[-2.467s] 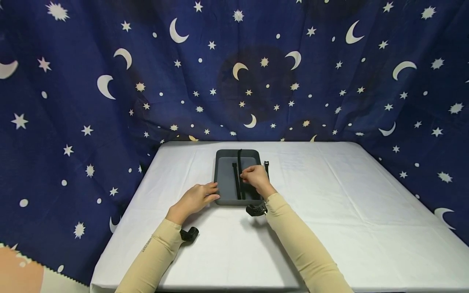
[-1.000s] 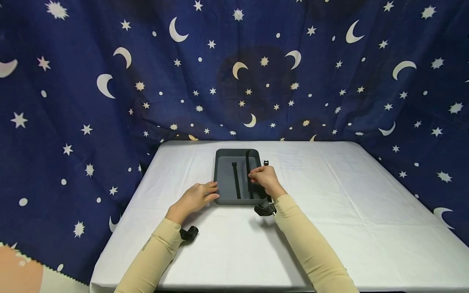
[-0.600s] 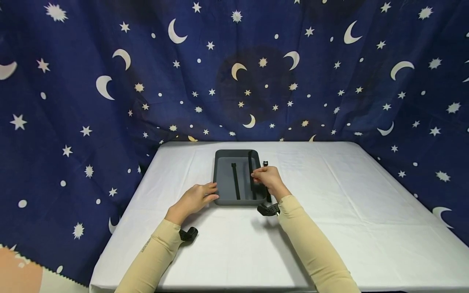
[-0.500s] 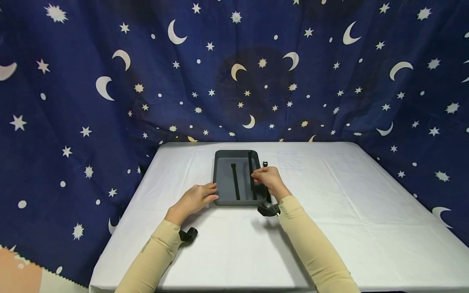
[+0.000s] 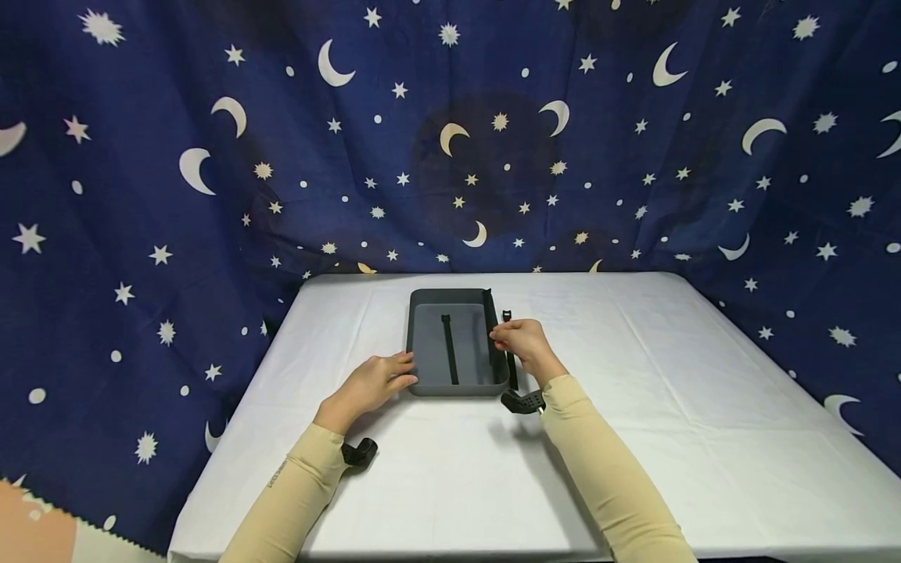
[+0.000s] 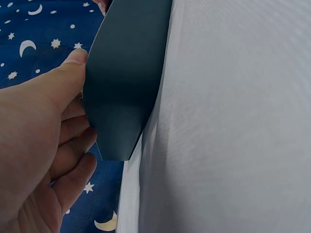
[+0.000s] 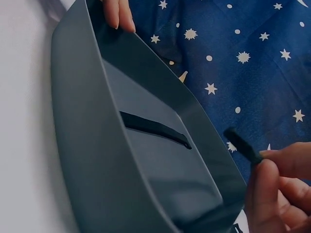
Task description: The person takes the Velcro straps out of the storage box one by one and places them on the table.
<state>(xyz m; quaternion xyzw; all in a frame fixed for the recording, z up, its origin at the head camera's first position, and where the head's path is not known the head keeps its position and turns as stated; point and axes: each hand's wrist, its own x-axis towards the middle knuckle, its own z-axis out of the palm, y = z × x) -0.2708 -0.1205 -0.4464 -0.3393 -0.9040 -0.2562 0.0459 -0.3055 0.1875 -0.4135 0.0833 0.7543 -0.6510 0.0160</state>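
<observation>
A grey rectangular tray [image 5: 428, 344] sits on the white-covered table. At its near left corner my left hand [image 5: 369, 383] holds the rim; the right wrist view shows two fingertips [image 7: 125, 18] over the edge. Above the tray's right side, my right hand [image 5: 524, 342] pinches a black strap [image 5: 489, 311] between thumb and fingers; its short upper end [image 7: 240, 143] sticks out in the right wrist view. Another black strap [image 5: 450, 352] lies lengthwise on the tray floor. A third strap [image 5: 512, 371] with a slotted head lies outside, along the right wall, partly behind my right hand.
White cloth covers the table [image 5: 690, 438], which extends far to the right of the tray. A dark blue curtain [image 5: 394, 156] with moons and stars hangs behind and beside it. Each wrist carries a black camera mount [image 5: 360, 452].
My right hand has moved rightward with the held strap, from beside the strap on the tray floor to the right wall. My left hand stays at the corner. The head view has shifted slightly.
</observation>
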